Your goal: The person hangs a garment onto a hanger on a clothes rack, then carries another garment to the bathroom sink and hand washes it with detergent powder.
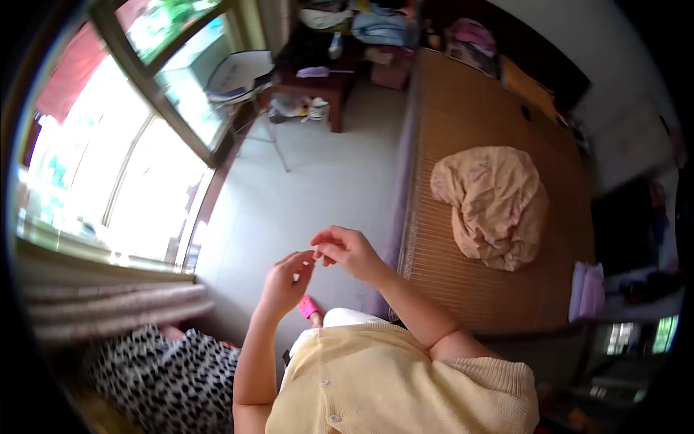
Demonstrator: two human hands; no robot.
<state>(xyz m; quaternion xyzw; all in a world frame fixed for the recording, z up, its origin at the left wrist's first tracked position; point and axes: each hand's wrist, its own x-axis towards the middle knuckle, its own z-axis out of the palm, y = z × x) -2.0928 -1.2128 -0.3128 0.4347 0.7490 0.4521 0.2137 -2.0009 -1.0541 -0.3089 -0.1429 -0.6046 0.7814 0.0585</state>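
My left hand [286,282] is raised in front of my body, its fingers loosely curved and partly apart. Just to its right is my right hand [348,253], with bent fingers spread from the thumb. The fingertips of both hands meet or nearly meet over the pale floor [311,195]. No object shows in either hand. To the right, a crumpled beige cloth with a faint pattern [499,206] lies on a bed with a brown woven mat [448,296], away from both hands.
A white chair [242,76] stands by the bright window at the left. Behind it is a low dark red table [336,90] with things on and under it. Black-and-white spotted fabric [173,376] lies at the lower left. Folded lilac cloth [586,291] sits by the bed's right corner.
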